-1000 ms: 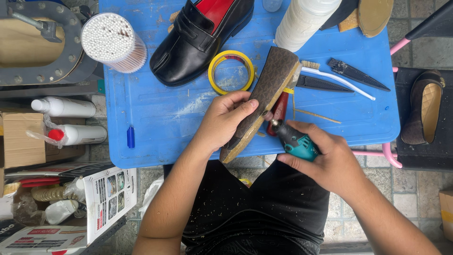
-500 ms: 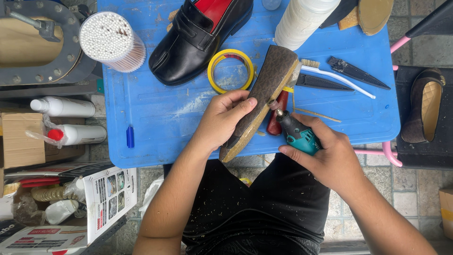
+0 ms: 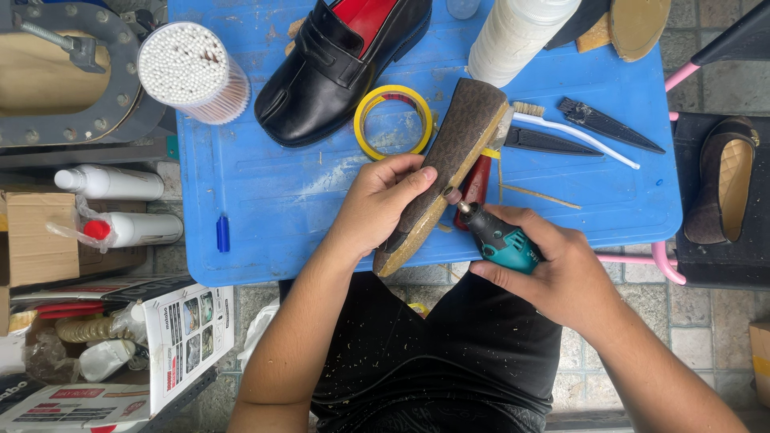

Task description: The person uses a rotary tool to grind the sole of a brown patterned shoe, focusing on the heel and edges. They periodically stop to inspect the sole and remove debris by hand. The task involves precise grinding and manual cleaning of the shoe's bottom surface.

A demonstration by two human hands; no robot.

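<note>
Two hands are engaged: the shoe sole [image 3: 449, 164] is pinched mid-length by the left hand [image 3: 377, 204], while the rotary tool [image 3: 493, 234] is gripped tight by the right hand [image 3: 561, 273]. Sole is judged light, stiff and thin-edged; best held at the middle, tip kept clear of fingers.

Blue plastic table [image 3: 265, 192] on pink legs [image 3: 670, 265], grey tiled floor [image 3: 698, 345], daylight, cardboard box [image 3: 36, 240] at left

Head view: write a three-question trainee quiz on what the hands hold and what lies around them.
1. True or false: the left hand grips the brown flat shoe.
2. What does the right hand hold? A) white brush B) teal rotary tool C) tape roll
3. What lies between the black loafer and the brown flat shoe?

Key: 1 true. 2 B, the teal rotary tool, its tip at the shoe's sole edge. 3 the yellow tape roll.
</note>
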